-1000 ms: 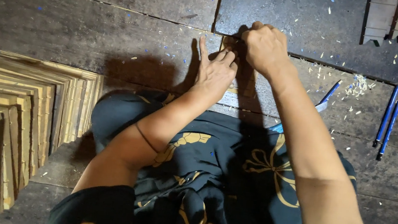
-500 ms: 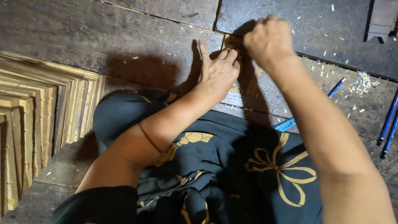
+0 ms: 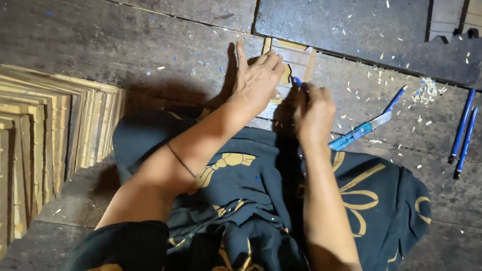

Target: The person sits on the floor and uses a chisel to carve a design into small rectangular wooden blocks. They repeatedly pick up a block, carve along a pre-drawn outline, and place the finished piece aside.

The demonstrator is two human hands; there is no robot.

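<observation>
Moved: the right hand (image 3: 314, 109) had drawn back from the far end of the wooden strip (image 3: 289, 68) toward its near end.
Stack of boards (image 3: 13, 144): sat well left of the strip, apart from the work.
Left hand (image 3: 258, 77): lay flat, fingers spread, pinning the strip to the floor.
Right hand: was closed on a small blue tool (image 3: 297, 82) just right of the strip.
Blue cutter (image 3: 359, 131): lay near the strip's right.
Pens (image 3: 463, 129): lay farther right.

Pale wooden strip (image 3: 291, 62), narrow and flat, lies on the dark plank floor with its far end at the seam between boards; its near part is hidden under the hands. Small blue-tipped tool (image 3: 297, 82), mostly hidden in a closed fist, tip touching the strip.
</observation>
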